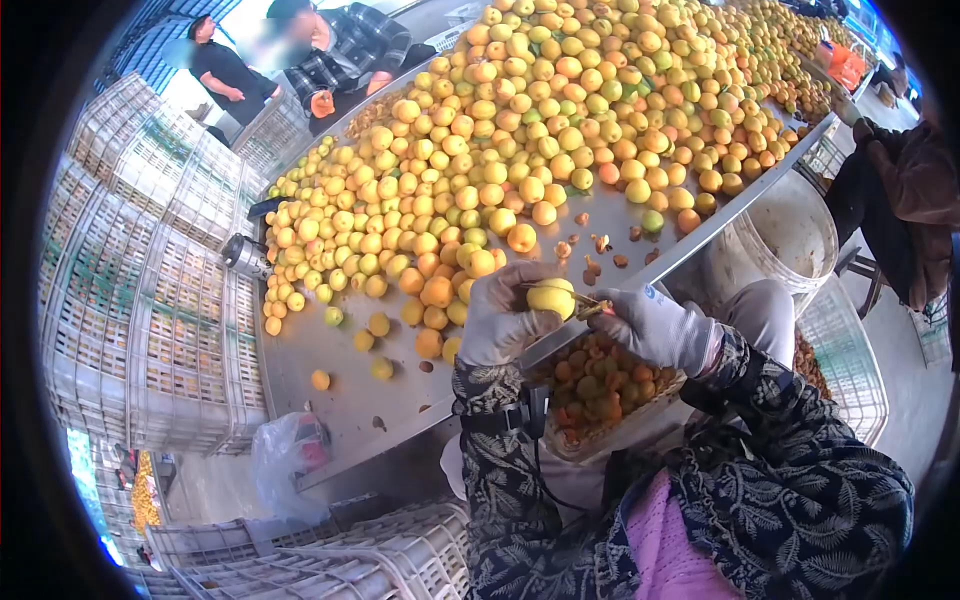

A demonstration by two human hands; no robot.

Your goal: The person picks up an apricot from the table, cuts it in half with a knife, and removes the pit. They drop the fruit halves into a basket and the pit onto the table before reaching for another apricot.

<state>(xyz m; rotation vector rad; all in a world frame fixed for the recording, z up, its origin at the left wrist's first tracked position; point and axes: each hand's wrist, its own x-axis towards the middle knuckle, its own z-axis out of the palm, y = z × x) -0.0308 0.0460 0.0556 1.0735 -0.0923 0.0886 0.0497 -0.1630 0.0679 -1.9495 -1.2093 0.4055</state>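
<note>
My left hand [497, 315], in a pale glove, is closed around a yellow apricot [550, 298] above the near edge of the metal table. Close beside it, my gloved right hand [655, 328] pinches a small slim tool [592, 307] whose tip meets the fruit; its exact kind is hard to make out. A large heap of yellow and orange apricots [520, 130] spreads over the table [340, 400]. Several brown pits [592, 268] lie on the metal just beyond my hands. Below them, a crate [580, 452] between my knees holds apricot pieces.
Stacked plastic crates [150, 280] rise at the left, with more at the lower left. A clear plastic bag [285, 455] hangs at the table corner. On the right stand a white bucket [785, 235] and a seated person [905, 190]. Two people [345, 50] are across the table.
</note>
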